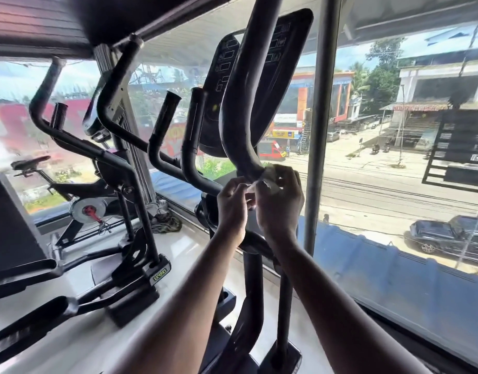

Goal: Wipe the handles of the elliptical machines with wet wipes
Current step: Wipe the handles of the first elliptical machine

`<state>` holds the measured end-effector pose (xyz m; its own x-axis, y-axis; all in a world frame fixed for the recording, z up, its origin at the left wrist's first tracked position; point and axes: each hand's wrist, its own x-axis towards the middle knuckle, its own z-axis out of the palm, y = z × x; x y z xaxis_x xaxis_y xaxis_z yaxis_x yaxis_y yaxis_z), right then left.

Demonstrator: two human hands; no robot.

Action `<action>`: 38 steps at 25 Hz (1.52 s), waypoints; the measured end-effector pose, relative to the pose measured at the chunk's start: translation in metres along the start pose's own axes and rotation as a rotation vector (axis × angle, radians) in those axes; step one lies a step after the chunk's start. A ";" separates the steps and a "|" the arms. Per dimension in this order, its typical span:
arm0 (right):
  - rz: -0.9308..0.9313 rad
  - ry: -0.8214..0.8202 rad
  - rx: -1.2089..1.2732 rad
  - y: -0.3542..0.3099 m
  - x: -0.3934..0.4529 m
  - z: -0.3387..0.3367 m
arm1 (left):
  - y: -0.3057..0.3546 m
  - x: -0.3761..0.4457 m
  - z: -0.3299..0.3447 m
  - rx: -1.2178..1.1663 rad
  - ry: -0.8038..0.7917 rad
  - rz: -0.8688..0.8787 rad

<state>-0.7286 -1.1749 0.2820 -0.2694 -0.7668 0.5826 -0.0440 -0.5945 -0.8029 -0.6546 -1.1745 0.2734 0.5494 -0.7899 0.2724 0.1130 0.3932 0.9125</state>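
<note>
At frame centre, both bare forearms rise from 6 o'clock and meet at the lower bend of the near elliptical's moving handle (240,109). Left hand (232,209): back to camera, fingers curled, pinching one end of a white wet wipe (262,184). Right hand (279,203): just beside the left at 3 o'clock, fingers bent around the wipe's other end, pressing it against the handle. Wipe: crumpled, partly hidden between the hands, touching the black tube where it curves.

Room: a window pillar (320,125) stands close at 3 o'clock of the right hand; the console (275,76) sits behind the handle at 12 o'clock; open air lies toward 9 o'clock before the next black bars.

Count: two hands, one wipe, two elliptical machines, the second elliptical (116,168) at 9 o'clock, one spin bike (78,203) farther off at 9 o'clock by the glass.
</note>
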 end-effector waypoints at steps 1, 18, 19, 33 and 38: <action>-0.148 -0.003 -0.023 -0.015 -0.003 -0.002 | 0.003 -0.002 -0.001 -0.004 -0.002 0.009; -0.485 0.143 -0.201 -0.079 -0.020 0.000 | 0.069 -0.019 -0.038 -0.046 -0.208 0.263; -0.535 0.151 -0.192 -0.090 -0.018 0.002 | 0.069 -0.019 -0.038 -0.050 -0.208 0.257; -0.342 -0.127 -0.161 -0.031 0.010 -0.017 | 0.064 -0.034 -0.015 0.061 -0.066 0.473; -0.125 -0.369 -0.308 0.013 0.048 -0.028 | 0.037 -0.043 0.019 0.220 0.182 0.591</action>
<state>-0.7688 -1.2131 0.2961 0.1121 -0.7618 0.6381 -0.3516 -0.6310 -0.6915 -0.6895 -1.1350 0.3014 0.6004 -0.3704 0.7087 -0.4121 0.6162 0.6712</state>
